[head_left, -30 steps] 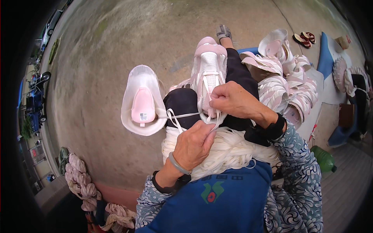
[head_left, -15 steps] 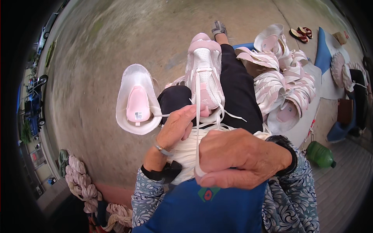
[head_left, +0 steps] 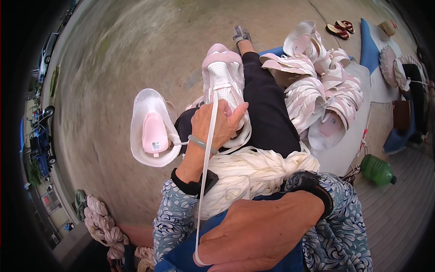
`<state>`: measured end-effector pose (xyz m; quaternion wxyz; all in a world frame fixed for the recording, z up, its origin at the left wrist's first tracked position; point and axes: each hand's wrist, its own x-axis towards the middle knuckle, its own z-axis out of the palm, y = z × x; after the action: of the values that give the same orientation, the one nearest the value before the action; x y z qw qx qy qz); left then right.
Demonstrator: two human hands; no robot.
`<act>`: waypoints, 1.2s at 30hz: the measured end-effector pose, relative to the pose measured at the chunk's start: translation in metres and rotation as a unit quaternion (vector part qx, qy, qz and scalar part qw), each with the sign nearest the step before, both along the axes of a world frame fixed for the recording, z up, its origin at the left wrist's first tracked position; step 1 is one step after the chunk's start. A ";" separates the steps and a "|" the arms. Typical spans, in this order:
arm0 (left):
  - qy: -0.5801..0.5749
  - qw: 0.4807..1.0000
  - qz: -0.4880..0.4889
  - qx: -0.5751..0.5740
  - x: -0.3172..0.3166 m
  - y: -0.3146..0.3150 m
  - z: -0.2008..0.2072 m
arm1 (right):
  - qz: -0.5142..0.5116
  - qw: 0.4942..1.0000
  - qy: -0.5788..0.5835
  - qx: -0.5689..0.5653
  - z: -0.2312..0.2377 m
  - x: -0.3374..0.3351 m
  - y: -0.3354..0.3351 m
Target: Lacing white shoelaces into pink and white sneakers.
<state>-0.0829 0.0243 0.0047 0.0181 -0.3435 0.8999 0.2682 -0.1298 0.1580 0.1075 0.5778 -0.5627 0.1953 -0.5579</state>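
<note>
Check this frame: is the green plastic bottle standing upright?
No, the green plastic bottle lies on its side on the floor beside the white mat.

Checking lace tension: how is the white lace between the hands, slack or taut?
Taut: the white lace runs straight from the right hand to the shoe.

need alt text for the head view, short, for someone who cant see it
Seen from above, a seated person's left hand steadies a pink-and-white sneaker on their lap while the right hand pulls a white lace taut toward the camera. A bundle of white laces lies on the lap; more sneakers are piled at right.
</note>
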 end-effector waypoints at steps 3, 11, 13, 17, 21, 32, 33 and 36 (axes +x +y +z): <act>0.016 1.000 0.018 0.011 0.001 -0.003 -0.006 | -0.018 0.999 0.036 -0.024 0.007 0.006 0.005; 0.099 0.896 0.174 0.397 0.022 -0.026 -0.015 | -0.110 0.991 0.065 0.043 0.010 -0.048 0.024; 0.130 0.839 0.225 0.478 0.037 -0.033 -0.015 | -0.199 0.965 0.023 0.172 0.009 -0.066 0.030; 0.162 0.742 0.276 0.590 0.063 -0.044 0.001 | -0.409 0.813 -0.244 0.334 -0.045 -0.089 0.040; 0.194 0.751 0.277 0.568 0.137 -0.074 0.007 | -0.489 0.712 -0.329 0.382 -0.107 -0.120 0.049; 0.252 0.831 0.373 0.327 0.253 -0.113 0.030 | -0.605 0.604 -0.308 0.417 -0.172 -0.175 0.113; 0.255 0.828 0.378 0.326 0.265 -0.118 0.022 | -0.602 0.608 -0.305 0.418 -0.170 -0.175 0.113; 0.217 0.899 0.340 0.169 0.285 -0.129 -0.003 | -0.638 0.605 -0.193 0.436 -0.172 -0.175 0.126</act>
<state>0.2024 -0.1048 0.0020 -0.2123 -0.5538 0.6509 0.4738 -0.3047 0.2843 -0.0648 0.2769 0.1437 0.6087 -0.7295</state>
